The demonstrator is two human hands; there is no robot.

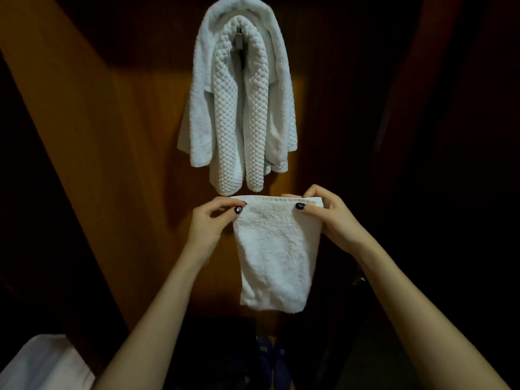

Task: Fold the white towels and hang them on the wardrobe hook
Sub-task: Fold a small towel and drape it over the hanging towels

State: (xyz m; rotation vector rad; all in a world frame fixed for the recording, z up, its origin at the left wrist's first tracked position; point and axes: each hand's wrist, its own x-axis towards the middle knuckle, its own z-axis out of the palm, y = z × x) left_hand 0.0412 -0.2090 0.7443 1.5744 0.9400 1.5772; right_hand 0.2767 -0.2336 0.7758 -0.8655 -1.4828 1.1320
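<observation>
Both hands pinch the top corners of a folded white towel (277, 254), left hand (209, 223) at its left corner, right hand (330, 218) at its right, so it hangs flat in front of the wooden wardrobe door (112, 136). Just above, a waffle-textured towel (228, 114) and a plain towel (278, 80) drape over the hook (239, 42).

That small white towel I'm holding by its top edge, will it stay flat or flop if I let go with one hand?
Probably floppy: the towel hangs limp below the left hand and right hand, so a freed corner would likely droop. It seems light, since pinches alone hold it. The fluffy pile looks grippy, unlikely to slip.
</observation>
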